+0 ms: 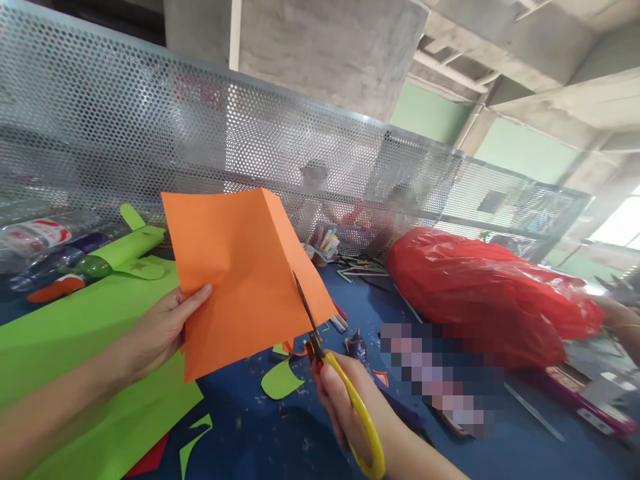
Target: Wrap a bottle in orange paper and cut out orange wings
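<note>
My left hand (pixel 173 320) pinches the left edge of a sheet of orange paper (pixel 225 267), thumb on the near face. The sheet is held up above the table, with a crease running down near its right side. In my right hand (pixel 350 387) is a pair of scissors (pixel 373 437) with yellow handles. One dark blade lies over the paper's right part, close to the crease; the other blade is hidden behind the sheet. Beneath my left arm lies a large sheet of green paper (pixel 100 393). A rounded green scrap (pixel 281 381) rests below the orange sheet.
A red plastic bag (pixel 480 293) bulges at the right, a person's arm (pixel 620 317) beside it. Bottles (pixel 37 237) and a green paper-wrapped bottle (pixel 123 250) lie left. Pens stand in a cup (pixel 326 243) by the perforated metal screen (pixel 125 113). Paper scraps litter the blue table (pixel 270 433).
</note>
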{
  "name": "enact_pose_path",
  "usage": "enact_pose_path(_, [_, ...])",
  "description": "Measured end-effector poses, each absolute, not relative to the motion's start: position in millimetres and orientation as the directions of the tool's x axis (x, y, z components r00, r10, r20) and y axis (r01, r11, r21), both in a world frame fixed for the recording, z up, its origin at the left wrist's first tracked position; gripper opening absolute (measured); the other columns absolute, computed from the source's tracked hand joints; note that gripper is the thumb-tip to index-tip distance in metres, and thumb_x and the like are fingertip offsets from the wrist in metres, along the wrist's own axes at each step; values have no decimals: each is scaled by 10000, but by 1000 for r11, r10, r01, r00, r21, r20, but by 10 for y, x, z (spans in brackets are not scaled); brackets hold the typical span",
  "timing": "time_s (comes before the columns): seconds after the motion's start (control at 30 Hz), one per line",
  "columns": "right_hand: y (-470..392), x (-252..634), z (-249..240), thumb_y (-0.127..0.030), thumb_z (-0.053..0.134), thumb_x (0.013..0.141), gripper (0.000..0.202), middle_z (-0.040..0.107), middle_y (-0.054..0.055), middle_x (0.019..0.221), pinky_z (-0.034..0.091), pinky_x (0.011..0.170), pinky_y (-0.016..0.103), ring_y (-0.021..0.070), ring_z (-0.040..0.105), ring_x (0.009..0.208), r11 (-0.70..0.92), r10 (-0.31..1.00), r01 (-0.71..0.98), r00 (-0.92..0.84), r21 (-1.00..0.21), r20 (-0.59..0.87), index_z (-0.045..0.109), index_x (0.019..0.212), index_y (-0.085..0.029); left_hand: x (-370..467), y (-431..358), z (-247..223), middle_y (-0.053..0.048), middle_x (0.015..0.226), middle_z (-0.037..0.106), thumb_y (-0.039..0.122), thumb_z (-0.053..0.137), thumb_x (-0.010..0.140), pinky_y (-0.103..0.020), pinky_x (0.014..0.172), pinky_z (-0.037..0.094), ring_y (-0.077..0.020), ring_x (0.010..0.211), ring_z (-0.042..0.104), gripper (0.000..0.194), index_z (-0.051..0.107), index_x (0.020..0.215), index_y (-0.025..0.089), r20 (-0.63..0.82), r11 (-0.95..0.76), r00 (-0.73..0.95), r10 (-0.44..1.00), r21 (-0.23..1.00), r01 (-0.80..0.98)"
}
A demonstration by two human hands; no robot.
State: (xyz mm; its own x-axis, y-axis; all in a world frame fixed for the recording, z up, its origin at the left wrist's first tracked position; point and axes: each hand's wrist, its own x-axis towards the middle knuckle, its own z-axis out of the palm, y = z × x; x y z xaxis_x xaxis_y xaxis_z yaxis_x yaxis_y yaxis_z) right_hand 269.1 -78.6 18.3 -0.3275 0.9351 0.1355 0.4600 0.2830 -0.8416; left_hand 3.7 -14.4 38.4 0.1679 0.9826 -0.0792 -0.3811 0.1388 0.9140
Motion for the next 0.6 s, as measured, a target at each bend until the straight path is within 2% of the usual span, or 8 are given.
enact_pose_path(0.17, [-748,2718,147,-678,178,929,571,566,50,671,435,508,255,156,556,569,378,881,444,-441,-812,170,449,782,-198,56,-156,350,-54,1308,635,410,670,836,-253,737,627,-252,1142,632,470,562,1255,226,-106,161,162,981,912,-377])
enact_pose_path(0.37, [-782,2702,223,-715,161,902,612,581,84,800,455,579,293,179,526,650,479,847,473,-470,-740,248,477,857,-192,85,-193,376,-37,1283,654,415,685,822,-231,768,618,-222,1112,652,476,571,1250,239,-126,190,191,974,910,-368])
enact_pose_path(0.6, [-765,2726,301,-659,142,941,608,602,97,920,491,724,316,208,584,803,499,812,424,-533,-756,237,532,941,-193,59,-131,235,-42,1322,624,431,673,826,-279,851,603,-247,1136,635,526,527,1302,261,-123,199,216,969,906,-375])
